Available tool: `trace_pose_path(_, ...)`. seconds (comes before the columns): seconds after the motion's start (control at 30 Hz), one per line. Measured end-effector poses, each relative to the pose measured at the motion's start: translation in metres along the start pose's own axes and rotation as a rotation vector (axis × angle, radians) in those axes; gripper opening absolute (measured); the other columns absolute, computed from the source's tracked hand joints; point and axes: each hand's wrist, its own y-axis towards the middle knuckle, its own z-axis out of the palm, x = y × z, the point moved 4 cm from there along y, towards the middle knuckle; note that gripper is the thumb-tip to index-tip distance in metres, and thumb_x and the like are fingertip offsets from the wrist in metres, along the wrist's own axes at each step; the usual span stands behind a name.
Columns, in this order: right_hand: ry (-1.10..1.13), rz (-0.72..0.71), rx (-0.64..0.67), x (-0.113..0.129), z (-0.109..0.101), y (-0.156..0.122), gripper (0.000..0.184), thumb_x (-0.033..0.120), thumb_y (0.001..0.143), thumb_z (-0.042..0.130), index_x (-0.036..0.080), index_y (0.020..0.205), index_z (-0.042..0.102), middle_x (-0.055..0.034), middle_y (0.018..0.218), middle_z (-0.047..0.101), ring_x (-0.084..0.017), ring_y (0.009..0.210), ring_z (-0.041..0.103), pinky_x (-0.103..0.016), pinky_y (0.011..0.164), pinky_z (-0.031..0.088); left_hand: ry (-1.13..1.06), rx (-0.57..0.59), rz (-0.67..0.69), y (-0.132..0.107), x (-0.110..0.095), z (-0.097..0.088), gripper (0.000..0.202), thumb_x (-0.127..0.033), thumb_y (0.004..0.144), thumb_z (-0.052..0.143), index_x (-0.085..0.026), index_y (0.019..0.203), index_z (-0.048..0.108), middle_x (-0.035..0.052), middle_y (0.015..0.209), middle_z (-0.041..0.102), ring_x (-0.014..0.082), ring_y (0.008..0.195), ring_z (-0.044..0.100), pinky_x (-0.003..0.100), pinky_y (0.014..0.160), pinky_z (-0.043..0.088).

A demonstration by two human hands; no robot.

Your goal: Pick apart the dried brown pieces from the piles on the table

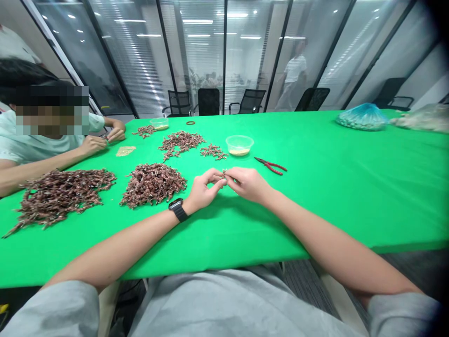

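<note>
My left hand [205, 189] and my right hand [247, 183] meet over the green table [351, 187], fingers pinched together on one small brown piece [224, 172] held between them. A black watch [178, 209] sits on my left wrist. Just left of my left hand lies a heap of the same small brown pieces [152, 183]. Beyond my hands stand a clear plastic bowl with pale contents [239, 145] and a smaller cluster of brown pieces [213, 151]. Red-handled pliers [271, 165] lie to the right of the bowl, apart from both hands.
Another person [42, 135] sits at the left, hands [105, 139] busy with small pieces, beside a big brown heap [63, 193]. Further heaps [180, 142], a second bowl [159, 123] and a ring [190, 122] lie at the back. Filled bags [363, 117] rest far right. Chairs stand behind.
</note>
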Motion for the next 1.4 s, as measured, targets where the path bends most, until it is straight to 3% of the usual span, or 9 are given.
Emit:
trace_pose_path(0.33, -0.024, -0.054, 0.037, 0.000, 0.002, -0.002, 0.026, 0.028, 0.102, 0.046, 0.017, 0.086, 0.063, -0.0043, 0.077, 0.063, -0.014, 0.070, 0.053, -0.027, 0.069, 0.036, -0.021, 0.038, -0.001, -0.002, -0.001, 0.000, 0.027, -0.041, 0.091, 0.068, -0.016, 0.098, 0.061, 0.0048, 0.082, 0.075, 0.0158, 0.074, 0.072, 0.025, 0.071, 0.054)
trace_pose_path(0.47, 0.089, 0.050, 0.018, 0.003, -0.001, 0.000, 0.029, 0.025, 0.100, 0.048, 0.017, 0.073, 0.057, 0.0011, 0.065, 0.051, -0.011, 0.060, 0.043, -0.026, 0.061, 0.030, 0.043, 0.019, 0.073, -0.001, -0.003, -0.001, 0.025, -0.039, 0.091, 0.068, -0.016, 0.099, 0.062, 0.0059, 0.088, 0.074, 0.0158, 0.079, 0.072, 0.026, 0.074, 0.054)
trace_pose_path(0.7, 0.217, 0.194, -0.030, 0.008, -0.002, 0.003, 0.031, 0.022, 0.092, 0.051, 0.017, 0.061, 0.047, 0.0049, 0.056, 0.039, -0.009, 0.053, 0.035, -0.026, 0.055, 0.023, 0.165, 0.030, 0.140, -0.001, -0.007, -0.002, 0.017, -0.034, 0.094, 0.063, -0.017, 0.098, 0.064, 0.0039, 0.088, 0.071, 0.0127, 0.078, 0.069, 0.020, 0.065, 0.052)
trace_pose_path(0.9, 0.259, 0.291, -0.038, 0.008, 0.000, 0.003, 0.029, 0.022, 0.091, 0.049, 0.017, 0.062, 0.049, 0.0046, 0.056, 0.040, -0.009, 0.054, 0.037, -0.026, 0.056, 0.024, 0.153, 0.030, 0.112, -0.001, -0.004, -0.002, 0.019, -0.036, 0.094, 0.063, -0.017, 0.097, 0.063, 0.0035, 0.088, 0.070, 0.0128, 0.079, 0.069, 0.020, 0.064, 0.054)
trace_pose_path(1.13, 0.271, 0.249, -0.007, 0.004, 0.001, 0.004, 0.029, 0.025, 0.095, 0.048, 0.017, 0.067, 0.051, 0.0038, 0.060, 0.045, -0.010, 0.057, 0.039, -0.026, 0.057, 0.026, 0.064, 0.021, 0.060, -0.001, 0.001, 0.000, 0.025, -0.041, 0.091, 0.067, -0.017, 0.098, 0.062, 0.0036, 0.085, 0.071, 0.0126, 0.073, 0.068, 0.021, 0.065, 0.054)
trace_pose_path(1.4, 0.302, 0.261, -0.007, 0.007, -0.001, 0.003, 0.028, 0.023, 0.092, 0.048, 0.017, 0.064, 0.051, 0.0039, 0.058, 0.041, -0.010, 0.056, 0.036, -0.027, 0.056, 0.025, 0.106, 0.026, 0.099, -0.002, -0.003, -0.001, 0.021, -0.038, 0.091, 0.066, -0.018, 0.095, 0.062, 0.0030, 0.084, 0.070, 0.0134, 0.074, 0.066, 0.023, 0.071, 0.052)
